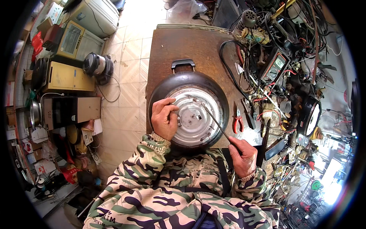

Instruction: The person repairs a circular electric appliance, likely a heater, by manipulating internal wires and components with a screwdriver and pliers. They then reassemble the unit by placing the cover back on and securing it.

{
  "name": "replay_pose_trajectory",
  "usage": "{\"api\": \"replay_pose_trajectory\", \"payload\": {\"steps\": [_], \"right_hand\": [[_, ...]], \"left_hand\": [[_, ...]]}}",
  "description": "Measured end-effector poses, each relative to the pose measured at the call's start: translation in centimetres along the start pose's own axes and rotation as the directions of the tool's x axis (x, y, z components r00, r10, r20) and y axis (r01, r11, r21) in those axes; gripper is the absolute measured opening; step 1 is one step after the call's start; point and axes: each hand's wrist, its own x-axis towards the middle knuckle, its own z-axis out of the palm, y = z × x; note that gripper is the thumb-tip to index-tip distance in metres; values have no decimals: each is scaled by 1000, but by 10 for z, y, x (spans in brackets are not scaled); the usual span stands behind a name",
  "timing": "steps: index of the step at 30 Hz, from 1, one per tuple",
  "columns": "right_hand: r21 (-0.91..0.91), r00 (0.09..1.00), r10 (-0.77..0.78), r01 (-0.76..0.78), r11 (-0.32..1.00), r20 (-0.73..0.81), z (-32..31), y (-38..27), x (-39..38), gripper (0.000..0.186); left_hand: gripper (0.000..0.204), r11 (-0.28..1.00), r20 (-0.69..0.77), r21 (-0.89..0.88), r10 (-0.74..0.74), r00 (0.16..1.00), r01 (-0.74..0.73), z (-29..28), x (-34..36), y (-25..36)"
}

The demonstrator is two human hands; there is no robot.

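Note:
A dark round pan (217, 89) with a black side handle (183, 63) lies bottom up on the wooden table in front of me. Its silvery round base plate (189, 128) faces up, with a small dark piece at the centre and several fittings around it. My left hand (165, 119) is closed over the pan's left side, its fingertips curled at the plate; what they pinch, if anything, is hidden. My right hand (243, 155), to the lower right, grips a long thin screwdriver (220, 126). The screwdriver's shaft slants up and left, its tip at the plate's upper right part.
Red-handled pliers (238, 120) and a dark-handled tool (248, 114) lie right of the pan. Beyond them are a multimeter (275, 66), cables and piled parts. At left, a rice cooker (94, 64) stands on the tiled floor (127, 91) near yellow cabinets (70, 76).

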Motion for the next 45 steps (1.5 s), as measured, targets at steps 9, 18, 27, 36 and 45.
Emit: {"api": "replay_pose_trajectory", "payload": {"steps": [9, 18, 27, 36, 45], "right_hand": [[68, 996, 67, -71, 995, 62, -13, 12, 13, 28], [-4, 989, -19, 20, 1000, 145, -15, 38, 38, 30], [268, 905, 179, -296, 917, 385, 4, 79, 44, 26], [261, 870, 162, -310, 914, 466, -26, 59, 59, 25], [9, 920, -115, 121, 993, 375, -43, 26, 56, 27]], "left_hand": [[20, 1000, 7, 0, 16, 1000, -16, -1, -2, -3], [24, 999, -56, -23, -37, 998, 35, 1, -2, -3], [22, 998, -47, 11, -62, 997, 63, -3, -2, -1], [20, 995, -140, 35, -92, 986, 97, 1, -2, -1], [20, 994, -161, 38, -91, 983, 98, -3, -2, 0]]}}
